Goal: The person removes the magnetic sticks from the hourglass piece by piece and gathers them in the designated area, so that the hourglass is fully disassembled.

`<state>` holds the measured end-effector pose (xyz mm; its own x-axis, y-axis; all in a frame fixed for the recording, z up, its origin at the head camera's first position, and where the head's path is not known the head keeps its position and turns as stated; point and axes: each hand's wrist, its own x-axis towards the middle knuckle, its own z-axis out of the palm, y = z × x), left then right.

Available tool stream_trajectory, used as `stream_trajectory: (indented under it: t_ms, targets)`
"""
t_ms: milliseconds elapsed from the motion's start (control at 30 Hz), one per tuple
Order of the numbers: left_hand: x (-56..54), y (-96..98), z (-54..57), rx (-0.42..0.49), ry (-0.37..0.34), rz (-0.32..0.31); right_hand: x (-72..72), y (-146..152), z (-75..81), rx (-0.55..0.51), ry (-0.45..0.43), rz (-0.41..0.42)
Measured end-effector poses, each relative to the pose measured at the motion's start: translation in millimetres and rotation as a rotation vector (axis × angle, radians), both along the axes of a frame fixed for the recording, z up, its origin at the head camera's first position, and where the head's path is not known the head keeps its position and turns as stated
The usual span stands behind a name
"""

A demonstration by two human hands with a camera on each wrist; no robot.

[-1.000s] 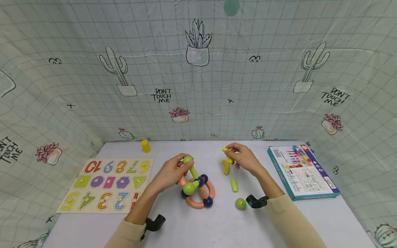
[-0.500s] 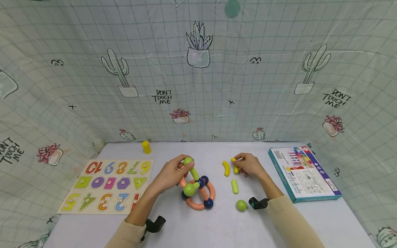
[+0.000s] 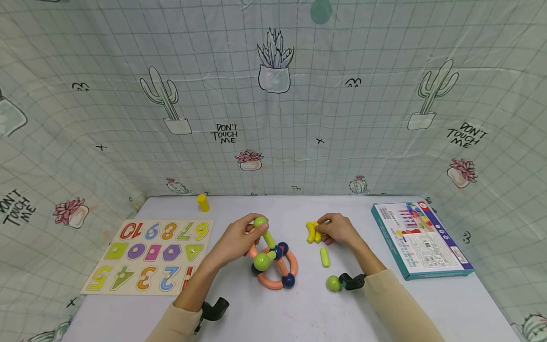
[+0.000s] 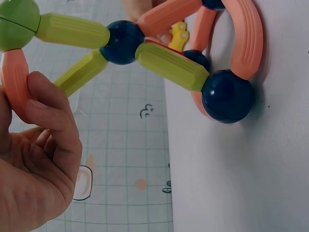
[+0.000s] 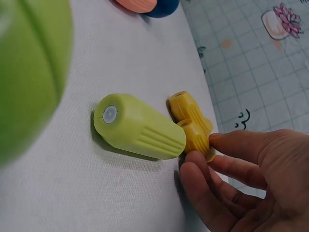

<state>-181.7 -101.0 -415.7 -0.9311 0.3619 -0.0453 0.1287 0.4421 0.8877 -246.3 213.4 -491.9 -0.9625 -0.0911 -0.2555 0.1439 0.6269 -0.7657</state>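
My left hand (image 3: 237, 240) holds a magnetic stick-and-ball structure with orange curved rods (image 3: 270, 284), light-green rods and dark-blue and green balls. In the left wrist view, the fingers (image 4: 50, 118) grip an orange curved rod (image 4: 14, 79) below a green ball (image 4: 18, 24). My right hand (image 3: 339, 228) pinches a yellow curved rod (image 5: 197, 137) between thumb and fingers, low over the table. Right beside it lies another yellow curved rod (image 3: 310, 232); the two appear to touch. Nearer to me are a loose light-green rod (image 3: 325, 257) and a green ball (image 3: 333, 283).
A wooden number-and-shape puzzle board (image 3: 136, 262) lies on the left of the white table (image 3: 295, 318). Behind it stands a yellow cylinder (image 3: 203, 203). A flat toy box (image 3: 423, 242) lies at the right. A patterned cloth (image 3: 299, 109) hangs around the table's back and sides.
My right hand has brought the yellow curved rod down from above, first to the right, then left against the other yellow rod. The left hand keeps holding the structure nearly still.
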Motion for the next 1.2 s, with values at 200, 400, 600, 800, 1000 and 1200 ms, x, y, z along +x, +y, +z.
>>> stream_trajectory:
  t_ms: [200, 400, 600, 800, 1000, 1200]
  targets:
    - [0.3, 0.1, -0.7, 0.004, 0.002, 0.004, 1.5, 0.3, 0.2, 0.020, 0.011, 0.023]
    - [0.4, 0.3, 0.4, 0.004, 0.005, 0.006, 0.7, 0.3, -0.8, 0.034, 0.022, 0.051]
    - [0.4, 0.3, 0.1, -0.004, 0.013, 0.003, 0.3, 0.2, -2.9, 0.033, 0.042, 0.058]
    - [0.3, 0.8, 1.5, -0.013, 0.015, -0.003, -1.1, -0.7, -2.8, 0.106, 0.068, 0.046]
    - [-2.6, 1.6, 4.0, -0.030, 0.023, -0.023, 2.8, -10.2, 10.4, 0.203, 0.209, 0.050]
    - [-6.7, 2.5, 5.7, -0.033, 0.016, -0.029, 15.9, -35.9, 38.4, -0.024, 0.308, 0.204]
